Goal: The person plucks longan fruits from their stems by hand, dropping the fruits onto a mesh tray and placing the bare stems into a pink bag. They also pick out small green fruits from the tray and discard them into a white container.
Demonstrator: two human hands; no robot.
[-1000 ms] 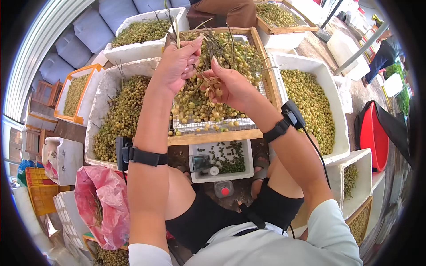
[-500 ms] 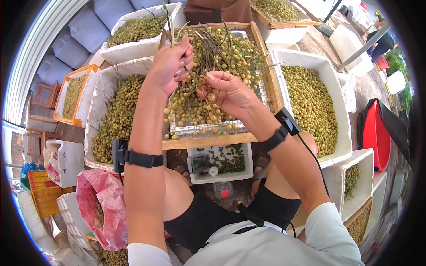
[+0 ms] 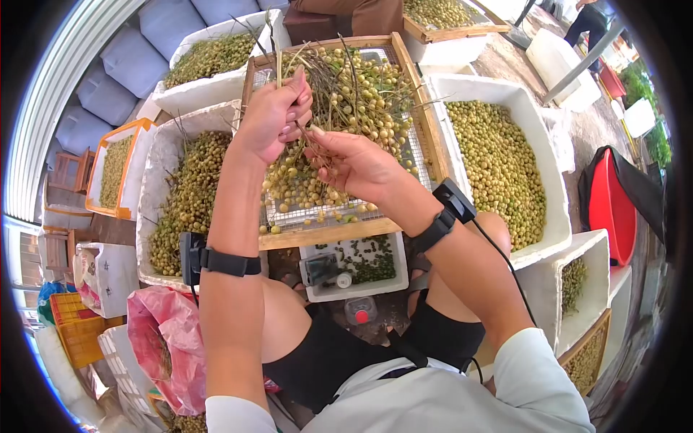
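Note:
A wooden-framed wire mesh screen (image 3: pixel 317 237) lies in front of me, heaped with small round yellow-green fruits (image 3: pixel 375 108) on thin brown stems. My left hand (image 3: pixel 278 115) is closed around a bunch of fruit stems above the left part of the screen; stem ends stick up past its thumb. Close beside it, my right hand (image 3: pixel 354 162) has its thumb and fingers closed on thin twigs of the same bunch. Its curled fingers partly hide what they hold. Loose fruits sit on the mesh below both hands.
Foam boxes of fruit stand left (image 3: pixel 148 216) and right (image 3: pixel 556 180) of the screen. Beneath it is a white tray (image 3: pixel 325 292) with small green pieces, near a clear red-capped container (image 3: pixel 361 310). A pink plastic bag (image 3: pixel 180 339) is at lower left. Someone's brown-clad leg (image 3: pixel 379 16) shows behind.
My right hand has shifted left and slightly down, closer to my left hand. Fewer fruits show at its fingers. The whole view has moved slightly.

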